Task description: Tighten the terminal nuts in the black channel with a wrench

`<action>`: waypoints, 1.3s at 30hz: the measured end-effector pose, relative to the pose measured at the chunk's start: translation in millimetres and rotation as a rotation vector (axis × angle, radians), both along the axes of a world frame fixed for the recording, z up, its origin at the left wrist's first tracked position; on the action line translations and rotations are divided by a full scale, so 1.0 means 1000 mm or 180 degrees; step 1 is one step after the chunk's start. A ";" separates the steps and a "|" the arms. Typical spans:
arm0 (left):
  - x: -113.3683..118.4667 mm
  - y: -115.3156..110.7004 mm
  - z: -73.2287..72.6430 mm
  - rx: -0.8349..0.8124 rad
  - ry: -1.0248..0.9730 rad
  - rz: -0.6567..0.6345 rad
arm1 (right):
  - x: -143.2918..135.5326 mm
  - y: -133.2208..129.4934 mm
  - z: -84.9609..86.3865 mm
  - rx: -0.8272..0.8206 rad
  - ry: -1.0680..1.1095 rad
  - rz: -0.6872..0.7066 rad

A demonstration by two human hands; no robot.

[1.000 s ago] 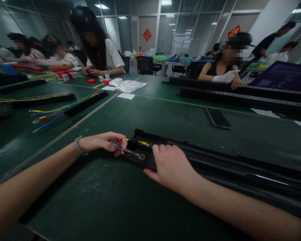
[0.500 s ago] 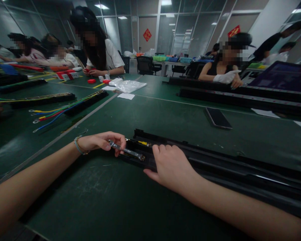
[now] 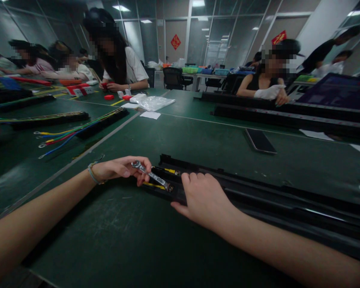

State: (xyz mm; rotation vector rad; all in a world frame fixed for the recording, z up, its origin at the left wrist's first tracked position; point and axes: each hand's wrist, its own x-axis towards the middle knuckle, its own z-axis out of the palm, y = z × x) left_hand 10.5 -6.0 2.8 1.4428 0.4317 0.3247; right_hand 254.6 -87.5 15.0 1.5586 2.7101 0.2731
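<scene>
A silver wrench (image 3: 156, 178) slants across the near end of a long black rail (image 3: 258, 188), its lower right end on a bolt there. My left hand (image 3: 132, 169) has its fingers curled around the wrench's upper left part. My right hand (image 3: 205, 194) grips the rail just right of the bolt, fingers over the far side and thumb on the near side. A yellow cable lug (image 3: 170, 171) meets a second bolt behind the wrench. Another yellow piece (image 3: 156, 186) shows beneath the wrench.
Behind the rail lies a phone (image 3: 261, 141) on the green table (image 3: 108, 232). Colored wires with ring lugs (image 3: 63, 136) are at the left. Farther back are a plastic bag (image 3: 156, 103), more black rails (image 3: 258, 113) and several people, one wearing a white glove (image 3: 268, 92).
The wrench's held end has swung away from me, uncovering more of the yellow piece below it. My left fingers have shifted slightly with it; my right hand stays on the rail.
</scene>
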 end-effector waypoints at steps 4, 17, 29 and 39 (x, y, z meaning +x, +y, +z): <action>0.001 0.000 0.000 -0.0089 -0.0078 0.0000 | 0.000 0.000 0.000 0.0009 0.0016 -0.0006; -0.002 -0.001 -0.002 -0.0115 -0.0135 0.0017 | 0.000 -0.002 0.004 -0.0094 -0.0056 -0.0013; -0.005 0.002 -0.005 -0.0108 -0.0376 0.0130 | 0.000 -0.002 0.001 -0.0004 0.0023 -0.0004; -0.004 0.003 -0.005 -0.0275 -0.0420 0.0059 | 0.000 -0.001 0.001 0.0006 -0.0017 -0.0016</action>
